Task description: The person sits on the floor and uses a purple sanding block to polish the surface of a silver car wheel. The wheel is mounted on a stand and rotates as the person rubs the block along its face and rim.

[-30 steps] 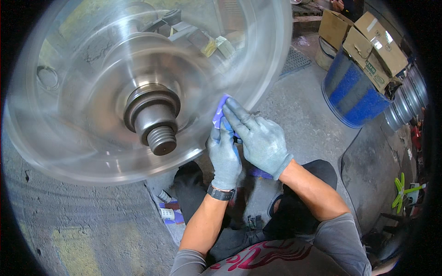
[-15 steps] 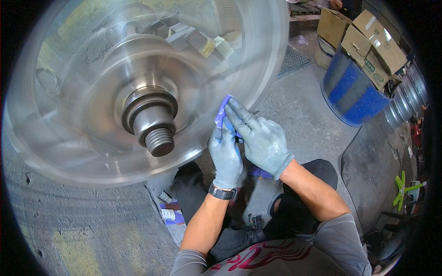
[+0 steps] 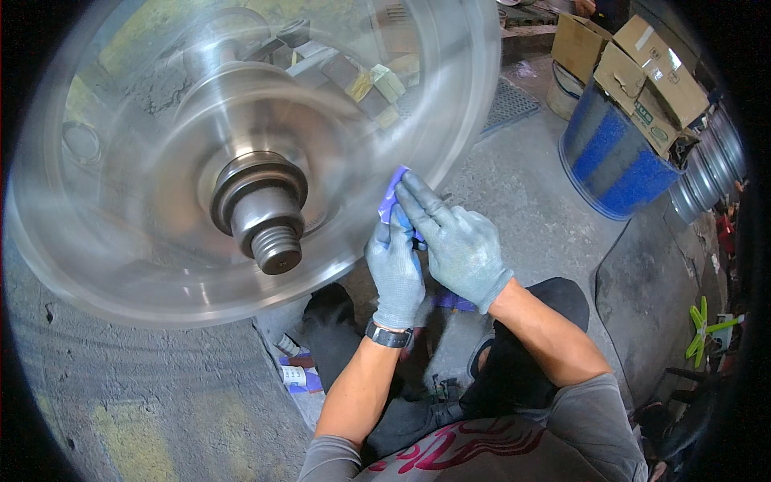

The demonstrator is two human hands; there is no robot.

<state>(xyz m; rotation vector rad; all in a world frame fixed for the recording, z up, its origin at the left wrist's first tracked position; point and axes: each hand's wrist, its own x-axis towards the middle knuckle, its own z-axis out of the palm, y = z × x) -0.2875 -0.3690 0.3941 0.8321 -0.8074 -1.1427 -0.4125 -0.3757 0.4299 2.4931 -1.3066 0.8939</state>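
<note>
Grey concrete floor (image 3: pixel 534 241) stretches right of the right hand (image 3: pixel 466 245), whose straight fingers lie along a purple sheet (image 3: pixel 389 201) — its thumb is hidden. Close together with it, the left hand (image 3: pixel 396 273) pinches that sheet beside the blurred metal wheel (image 3: pixel 273 120). If the wheel snags it, gloved fingers could be dragged in.

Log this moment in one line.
left hand: holds purple sheet | right hand: touches purple sheet | wheel: motion-blurred | sheet-wheel contact: unclear
</note>
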